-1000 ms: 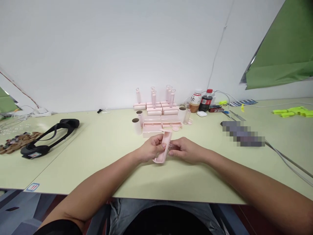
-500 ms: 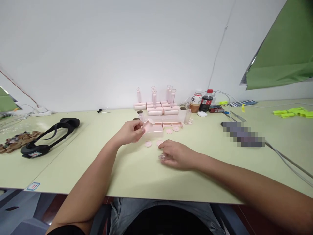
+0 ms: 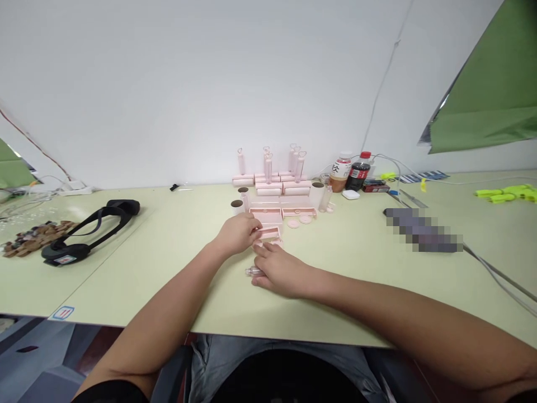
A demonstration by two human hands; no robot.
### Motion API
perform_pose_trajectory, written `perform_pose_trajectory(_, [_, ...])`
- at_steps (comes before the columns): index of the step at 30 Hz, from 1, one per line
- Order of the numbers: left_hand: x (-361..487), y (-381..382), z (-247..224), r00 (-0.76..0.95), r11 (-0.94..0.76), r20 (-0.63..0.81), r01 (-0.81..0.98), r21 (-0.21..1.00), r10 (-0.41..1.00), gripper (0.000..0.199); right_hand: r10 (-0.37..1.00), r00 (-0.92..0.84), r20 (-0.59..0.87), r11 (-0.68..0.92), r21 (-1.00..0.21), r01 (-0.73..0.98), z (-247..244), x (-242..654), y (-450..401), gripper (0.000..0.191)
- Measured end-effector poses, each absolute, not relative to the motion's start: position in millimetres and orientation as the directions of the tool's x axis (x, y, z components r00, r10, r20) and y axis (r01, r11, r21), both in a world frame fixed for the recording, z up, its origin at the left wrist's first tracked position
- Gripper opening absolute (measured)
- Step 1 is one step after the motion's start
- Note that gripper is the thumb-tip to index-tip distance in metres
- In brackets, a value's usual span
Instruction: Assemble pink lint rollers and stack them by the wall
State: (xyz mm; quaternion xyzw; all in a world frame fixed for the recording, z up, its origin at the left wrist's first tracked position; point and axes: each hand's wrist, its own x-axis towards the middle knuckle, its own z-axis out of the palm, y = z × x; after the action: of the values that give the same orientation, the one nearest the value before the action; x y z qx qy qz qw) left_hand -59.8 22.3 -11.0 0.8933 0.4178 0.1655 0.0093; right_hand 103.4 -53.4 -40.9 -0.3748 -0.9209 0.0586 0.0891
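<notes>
At frame centre the left hand [image 3: 238, 233] pinches the pink tray [image 3: 268, 232] on the surface [image 3: 168, 252], while the right hand [image 3: 281, 271] covers a clear tube [image 3: 253, 272], grip unclear; keeping the tray flat looks wise.

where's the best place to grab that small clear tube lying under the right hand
Probably the free end of the small clear tube, pinched across its width from the left. It lies flat on the table, and the right hand covers the rest.

Pale green surface [image 3: 176, 263]: pink parts stack [image 3: 274, 187] at back centre, two bottles [image 3: 351, 173] right of it, black headset [image 3: 90, 229] left, yellow-green pieces [image 3: 507, 193] far right, cables [image 3: 495, 274] along right side.
</notes>
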Motion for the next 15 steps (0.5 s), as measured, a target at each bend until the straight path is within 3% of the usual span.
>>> perform_pose_trajectory(9, [-46, 25, -24, 0.668, -0.686, 0.213, 0.728, 0.011, 0.713, 0.020, 0.688, -0.726, 0.016, 0.717, -0.173, 0.675, -36, 99, -78, 0.042])
perform_pose_trajectory(15, [-43, 25, -26, 0.680, -0.694, 0.151, 0.716, 0.074, 0.718, 0.019, 0.637, -0.770, -0.013, 0.748, -0.229, 0.623, -31, 103, -79, 0.042])
